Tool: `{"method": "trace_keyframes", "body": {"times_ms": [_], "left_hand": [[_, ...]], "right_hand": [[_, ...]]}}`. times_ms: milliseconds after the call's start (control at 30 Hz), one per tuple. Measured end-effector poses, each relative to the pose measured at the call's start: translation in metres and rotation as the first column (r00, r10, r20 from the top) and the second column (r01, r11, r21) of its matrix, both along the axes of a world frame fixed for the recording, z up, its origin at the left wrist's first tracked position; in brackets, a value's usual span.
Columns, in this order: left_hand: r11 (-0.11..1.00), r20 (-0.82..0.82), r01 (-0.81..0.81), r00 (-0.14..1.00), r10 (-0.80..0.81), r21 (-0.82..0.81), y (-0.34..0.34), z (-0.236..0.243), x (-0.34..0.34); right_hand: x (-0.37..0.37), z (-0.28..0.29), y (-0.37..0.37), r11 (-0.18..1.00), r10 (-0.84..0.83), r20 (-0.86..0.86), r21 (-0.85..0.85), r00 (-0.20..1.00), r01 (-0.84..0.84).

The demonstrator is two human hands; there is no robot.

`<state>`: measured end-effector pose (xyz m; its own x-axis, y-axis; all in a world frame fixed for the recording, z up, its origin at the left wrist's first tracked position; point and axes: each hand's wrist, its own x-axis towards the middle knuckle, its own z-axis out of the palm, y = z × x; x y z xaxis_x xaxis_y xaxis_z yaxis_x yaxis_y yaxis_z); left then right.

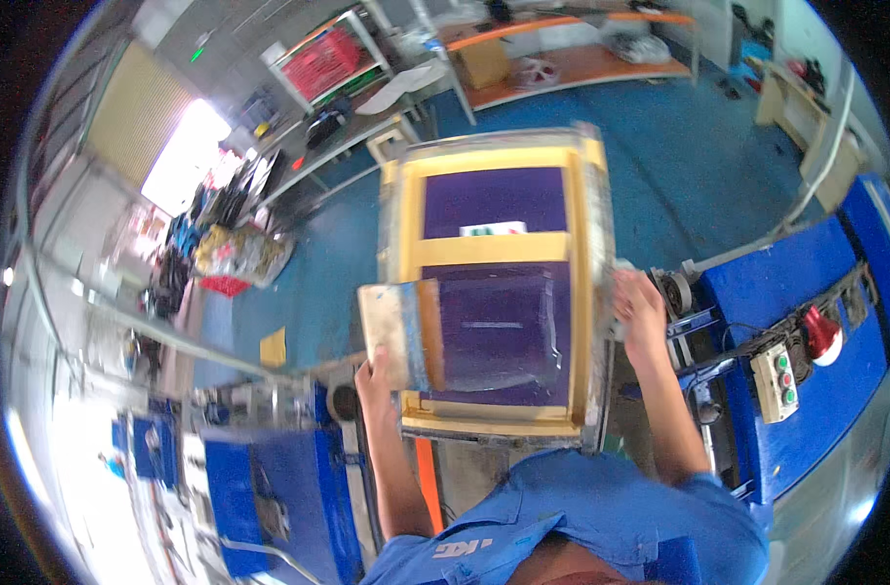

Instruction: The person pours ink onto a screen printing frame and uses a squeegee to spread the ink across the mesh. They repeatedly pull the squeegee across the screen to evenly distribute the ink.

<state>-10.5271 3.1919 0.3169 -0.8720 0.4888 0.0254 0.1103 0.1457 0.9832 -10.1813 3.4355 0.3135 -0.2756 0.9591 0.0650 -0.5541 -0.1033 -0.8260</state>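
A screen-printing frame (588, 341), edged with yellowish tape, is in front of my chest. Its dark purple mesh (503, 327) is split by a tape band, with a small white patch in the upper part. Across the frame's left side lies a squeegee (385, 327) with a pale wooden handle and a brown blade edge. My left hand (372, 378) is closed on the squeegee's handle, thumb on top, its other fingers hidden. At the frame's right edge my right hand (640, 307) is closed, seemingly around that edge; its fingertips are blurred.
Blue machine tables flank me: one at the right (791, 292) with a push-button box (775, 382), another at the lower left (289, 497). Shelves (572, 73) and a workbench (338, 151) stand beyond the blue floor. Bagged goods (240, 255) lie at the left.
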Motion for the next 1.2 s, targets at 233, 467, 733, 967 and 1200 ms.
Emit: {"method": "trace_keyframes", "body": {"times_ms": [233, 467, 733, 967, 1200], "left_hand": [[0.932, -0.080, -0.348, 0.937, 0.341, -0.099, -0.060, -0.010, 0.027], [0.992, -0.010, -0.093, 0.996, 0.092, -0.088, 0.090, -0.044, -0.019], [0.904, -0.023, 0.404, 0.912, -0.411, -0.136, 0.443, -0.057, -0.067], [0.470, -0.084, 0.872, 0.463, -0.882, -0.136, 0.766, -0.070, 0.099], [0.271, -0.121, 0.950, 0.254, -0.960, -0.154, 0.947, -0.068, 0.274]], "right_hand": [[-0.016, 0.002, -0.024, 0.982, 0.188, 0.136, -0.015, 0.973, -0.187], [-0.111, -0.048, 0.092, 0.952, 0.285, 0.226, -0.176, 0.931, -0.249], [-0.115, -0.057, 0.319, 0.990, -0.004, 0.130, -0.136, 0.991, 0.022], [0.021, -0.080, 0.453, 0.772, -0.521, 0.349, -0.197, 0.779, 0.604], [0.187, -0.075, 0.592, 0.590, -0.753, 0.294, -0.097, 0.589, 0.802]]}}
